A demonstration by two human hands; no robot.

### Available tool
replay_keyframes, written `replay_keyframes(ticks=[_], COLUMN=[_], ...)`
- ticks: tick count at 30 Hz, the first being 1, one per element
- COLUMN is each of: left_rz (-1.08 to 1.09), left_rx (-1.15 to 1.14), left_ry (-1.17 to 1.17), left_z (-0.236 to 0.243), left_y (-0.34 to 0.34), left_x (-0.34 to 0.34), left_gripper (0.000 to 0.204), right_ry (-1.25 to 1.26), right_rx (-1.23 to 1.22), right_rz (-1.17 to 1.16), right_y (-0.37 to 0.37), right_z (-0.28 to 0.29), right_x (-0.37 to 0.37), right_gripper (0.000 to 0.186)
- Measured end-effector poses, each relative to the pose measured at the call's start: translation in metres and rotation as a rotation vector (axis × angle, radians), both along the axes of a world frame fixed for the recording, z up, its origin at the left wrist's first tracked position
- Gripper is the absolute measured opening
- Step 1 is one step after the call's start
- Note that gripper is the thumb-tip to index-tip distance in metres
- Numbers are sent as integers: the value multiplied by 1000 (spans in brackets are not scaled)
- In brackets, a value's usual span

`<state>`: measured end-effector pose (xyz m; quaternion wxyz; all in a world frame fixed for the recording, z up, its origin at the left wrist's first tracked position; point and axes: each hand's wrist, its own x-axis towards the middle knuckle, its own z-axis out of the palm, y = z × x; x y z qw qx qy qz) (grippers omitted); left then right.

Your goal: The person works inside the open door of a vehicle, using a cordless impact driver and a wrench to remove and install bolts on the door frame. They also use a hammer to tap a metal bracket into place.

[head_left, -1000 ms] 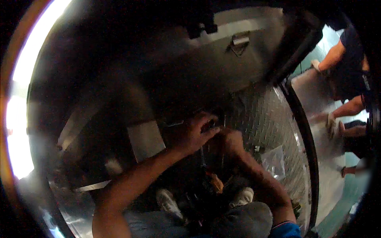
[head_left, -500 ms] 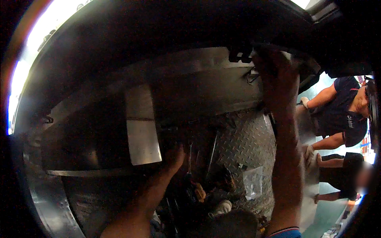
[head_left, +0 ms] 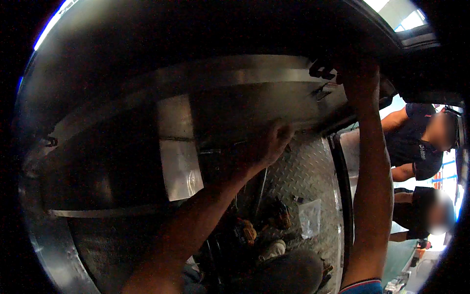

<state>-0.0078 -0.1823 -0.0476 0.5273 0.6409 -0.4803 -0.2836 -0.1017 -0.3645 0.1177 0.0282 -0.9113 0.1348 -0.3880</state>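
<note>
My left hand (head_left: 277,140) is raised over the tread-plate floor, its fingers curled closed; what they hold, if anything, cannot be made out. My right hand (head_left: 361,84) reaches up to the edge of a dark overhead panel (head_left: 235,29). Its fingers are lost in shadow there, beside a black bracket (head_left: 321,70). Just under that bracket a small metal fitting (head_left: 324,91) juts from the grey metal wall. On the floor below lie two yellow-and-black power tools, one (head_left: 246,232) nearer my knee and the other (head_left: 280,214) farther right.
The tread-plate floor (head_left: 303,164) carries a clear plastic bag (head_left: 310,219) and a thin rod (head_left: 261,191). A pale metal strip (head_left: 180,166) stands at the left. My shoe (head_left: 272,250) is low in view. Beyond the right-hand edge are two other people, one in a dark shirt (head_left: 416,142).
My left hand has risen and moved right, from low beside the pale strip to over the tread plate. My right hand has shifted slightly right along the panel edge. The view has shifted a little.
</note>
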Motion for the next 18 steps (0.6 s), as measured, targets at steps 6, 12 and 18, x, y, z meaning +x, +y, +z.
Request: replay_keyframes(ticks=[6, 12, 18], left_rz=[222, 251, 275], left_rx=[-350, -360, -370], left_ry=[-73, -76, -228], left_z=[67, 83, 81], left_y=[-31, -48, -64], left_x=[14, 31, 23], left_gripper=[37, 39, 46], right_ry=[80, 259, 54], right_rx=[-634, -298, 827], right_rz=[-210, -263, -74], right_y=[-14, 10, 109], right_z=[-5, -30, -179], right_x=[12, -5, -126], right_gripper=[25, 21, 22])
